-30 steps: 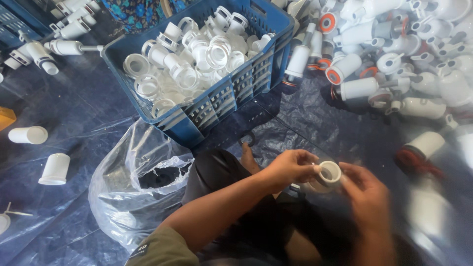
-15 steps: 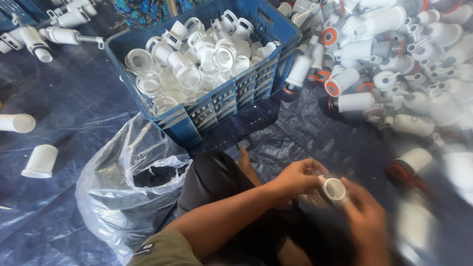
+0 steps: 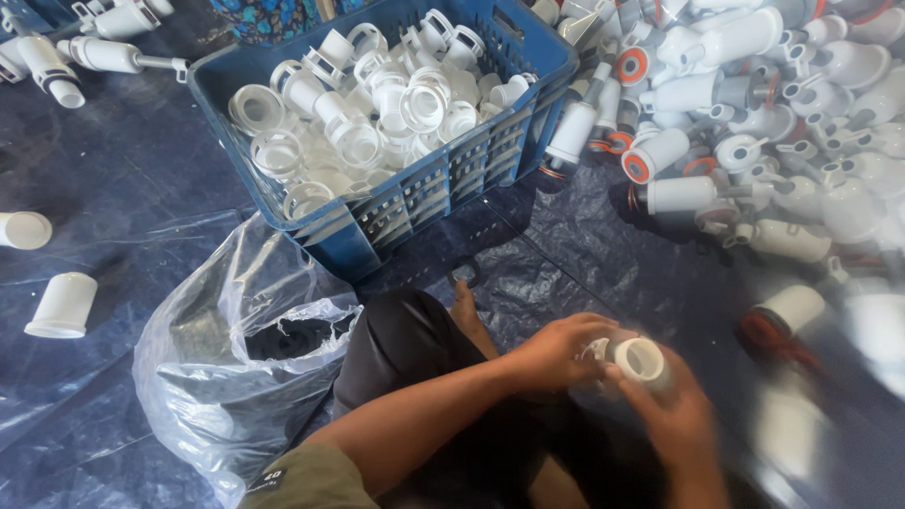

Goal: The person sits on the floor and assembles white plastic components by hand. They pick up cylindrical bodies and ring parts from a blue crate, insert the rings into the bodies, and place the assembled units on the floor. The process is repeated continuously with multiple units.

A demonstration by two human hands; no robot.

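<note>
— Holding a white plastic fitting between them, both hands sit low in the head view. Confirm grip?

— Confirmed. The left hand is closed around the near side of the fitting, fingers curled on it. The right hand is wrapped about its body from below, thumb up by the round open end, which faces the camera. Slight blur on the right hand; finer finger placement cannot be told.

— Surroundings?

— Up and left of the hands stands a blue slotted crate, filled with white plastic rings and caps. Left of the hands, just beside the person's knee, lies a clear plastic bag, mouth open. Up and right of the hands is a loose heap of white valve bodies, several with orange ends.

— Floor?

— Dark blue sheeting under everything. Two white cups lie well apart to the far left of the hands.
</note>
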